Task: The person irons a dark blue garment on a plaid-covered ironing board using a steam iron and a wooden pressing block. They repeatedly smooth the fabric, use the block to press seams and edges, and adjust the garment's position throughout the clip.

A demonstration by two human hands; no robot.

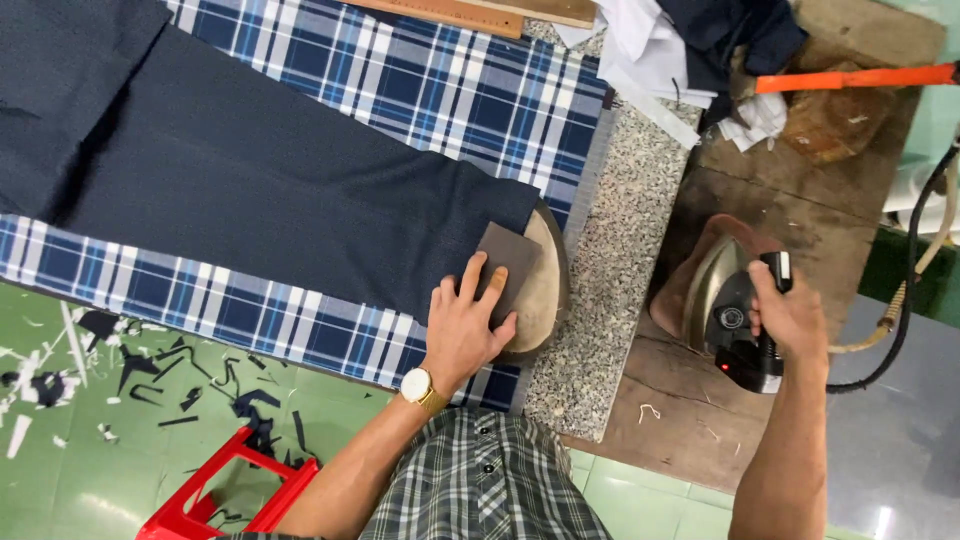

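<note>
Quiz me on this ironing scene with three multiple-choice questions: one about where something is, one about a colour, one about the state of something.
1. Where does the left hand rest?
A. On the folded trouser end over a wooden block
B. On the red stool
C. On the orange-handled tool

2. What colour is the checked cloth under the dark trousers?
A. Red and yellow
B. Blue and white
C. Plain green

3. What is the state of the iron?
A. Pressed onto the trousers
B. Lying on the floor
C. Gripped by the right hand, off the cloth over the wooden bench

Answers: 1 A, the fingers press the turned-up fabric at the block. 2 B, blue and white checks show on both sides of the trousers. 3 C, the hand is closed on the handle, to the right of the stone slab.
</note>
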